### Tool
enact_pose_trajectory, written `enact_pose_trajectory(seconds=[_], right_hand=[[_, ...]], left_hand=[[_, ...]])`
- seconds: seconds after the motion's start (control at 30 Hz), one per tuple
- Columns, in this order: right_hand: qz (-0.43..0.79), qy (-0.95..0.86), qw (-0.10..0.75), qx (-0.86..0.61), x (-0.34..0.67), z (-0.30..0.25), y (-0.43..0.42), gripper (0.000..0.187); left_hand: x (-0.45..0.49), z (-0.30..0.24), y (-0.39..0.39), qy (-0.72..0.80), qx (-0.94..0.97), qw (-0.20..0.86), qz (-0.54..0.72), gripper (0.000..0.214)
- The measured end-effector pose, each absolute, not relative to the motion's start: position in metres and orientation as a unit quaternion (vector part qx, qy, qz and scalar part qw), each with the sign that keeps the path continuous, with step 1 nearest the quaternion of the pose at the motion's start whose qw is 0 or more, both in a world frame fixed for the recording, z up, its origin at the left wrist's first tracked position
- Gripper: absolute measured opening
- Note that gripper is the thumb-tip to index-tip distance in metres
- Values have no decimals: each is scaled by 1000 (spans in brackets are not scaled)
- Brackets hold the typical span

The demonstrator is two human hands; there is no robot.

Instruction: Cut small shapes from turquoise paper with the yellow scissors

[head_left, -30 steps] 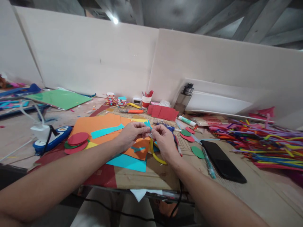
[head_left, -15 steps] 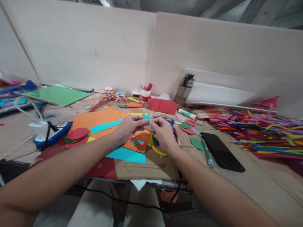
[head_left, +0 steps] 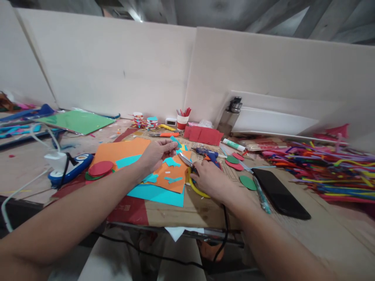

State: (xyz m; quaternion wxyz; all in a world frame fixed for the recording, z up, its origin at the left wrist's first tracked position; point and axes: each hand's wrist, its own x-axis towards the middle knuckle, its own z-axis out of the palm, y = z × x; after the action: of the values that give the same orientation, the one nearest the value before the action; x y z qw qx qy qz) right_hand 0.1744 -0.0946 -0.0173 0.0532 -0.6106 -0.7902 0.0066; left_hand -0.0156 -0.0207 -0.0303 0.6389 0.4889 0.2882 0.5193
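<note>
My left hand (head_left: 157, 153) pinches a small teal paper piece (head_left: 175, 141) above the orange sheet (head_left: 124, 150). My right hand (head_left: 211, 177) rests low on the cardboard, its fingers through the yellow handles of a pair of scissors (head_left: 191, 173) whose blades point up and left. Teal scraps (head_left: 172, 162) lie on the orange paper between my hands. A larger teal sheet (head_left: 159, 194) lies under the orange one.
Red and green paper circles (head_left: 100, 169) lie at left beside a blue tool (head_left: 70, 168); more circles (head_left: 246, 182), a glue gun (head_left: 208, 153) and a black phone (head_left: 281, 194) at right. Pipe cleaners (head_left: 328, 171) pile far right. A cup (head_left: 182, 121) and red card (head_left: 205, 135) stand at the back.
My hands have parted. The right hand dropped to the table with the scissors, while the left hand kept the teal piece and moved slightly left. Teal scraps now show on the orange sheet.
</note>
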Motion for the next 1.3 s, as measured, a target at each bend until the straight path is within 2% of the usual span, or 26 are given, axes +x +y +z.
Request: enact_pose_trajectory(seconds=[0.13, 0.2, 0.33, 0.4, 0.63, 0.97, 1.3], right_hand=[[-4, -801, 110, -589, 170, -24, -92, 23], [16, -790, 179, -586, 168, -21, -90, 26], [152, -742, 388, -524, 162, -17, -88, 27], [212, -721, 436, -495, 160, -19, -86, 23], [276, -681, 460, -499, 159, -26, -80, 11], [348, -644, 479, -485, 156, -29, -76, 19], [348, -633, 488, -490, 155, -30, -76, 21]], left_hand=[[-17, -31, -21, 306, 538, 584, 525, 20], [-16, -31, -23, 321, 572, 543, 525, 20], [-12, -29, -33, 337, 627, 503, 489, 20], [-10, -29, -37, 335, 640, 506, 471, 19], [-5, -31, -45, 323, 638, 526, 460, 19], [-2, -36, -43, 297, 593, 583, 469, 20], [-1, -36, -45, 285, 579, 604, 468, 19]])
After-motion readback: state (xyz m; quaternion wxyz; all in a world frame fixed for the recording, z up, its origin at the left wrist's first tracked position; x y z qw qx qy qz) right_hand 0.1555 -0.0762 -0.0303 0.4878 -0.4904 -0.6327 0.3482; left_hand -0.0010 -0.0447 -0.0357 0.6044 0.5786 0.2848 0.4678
